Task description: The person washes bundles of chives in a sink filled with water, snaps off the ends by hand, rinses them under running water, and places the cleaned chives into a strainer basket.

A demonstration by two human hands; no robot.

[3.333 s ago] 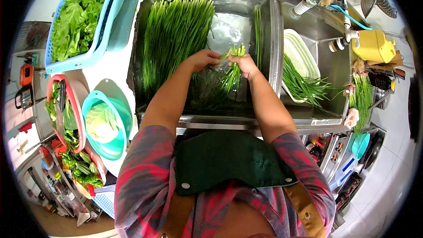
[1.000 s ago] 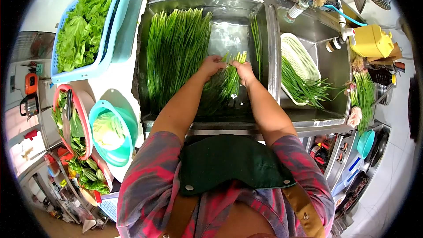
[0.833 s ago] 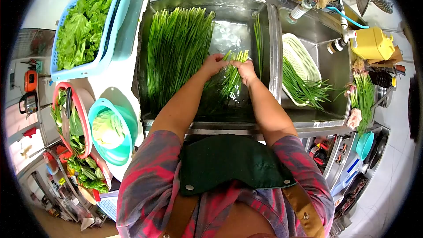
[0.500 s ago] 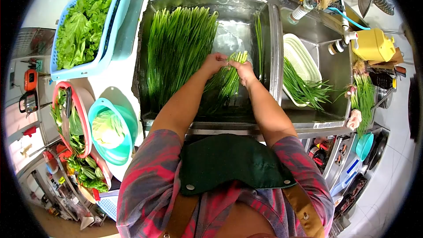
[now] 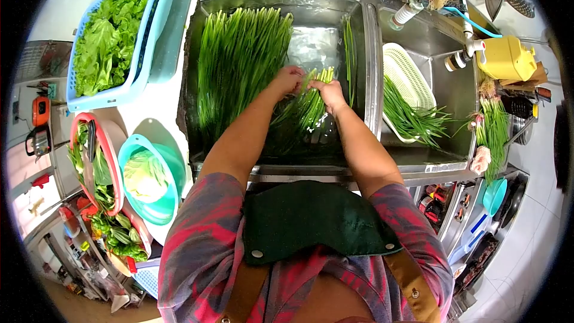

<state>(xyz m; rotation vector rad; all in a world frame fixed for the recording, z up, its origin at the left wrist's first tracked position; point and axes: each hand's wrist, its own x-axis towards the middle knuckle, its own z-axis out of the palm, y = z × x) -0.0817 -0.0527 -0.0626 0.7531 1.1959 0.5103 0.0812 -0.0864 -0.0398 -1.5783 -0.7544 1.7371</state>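
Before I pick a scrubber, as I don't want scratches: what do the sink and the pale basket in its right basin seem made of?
Sink: metal, likely stainless steel; grey, fairly smooth, with bright glossy reflections. Basket: probably plastic, off-white, gloss unclear; its regular, moulded-looking lattice suggests that.

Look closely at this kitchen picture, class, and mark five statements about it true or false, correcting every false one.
1. The person's right hand grips a bunch of thin green stalks. True.
2. The yellow plastic jug stands left of the two-basin steel sink. False: the jug is on the right of the sink.
3. The pale-green round cabbage sits in a turquoise plastic bowl. True.
4. The curly green lettuce lies in the right-hand basin. False: the lettuce is in a light-blue plastic basket.
5. The wide pile of long green stalks lies in the left-hand basin. True.
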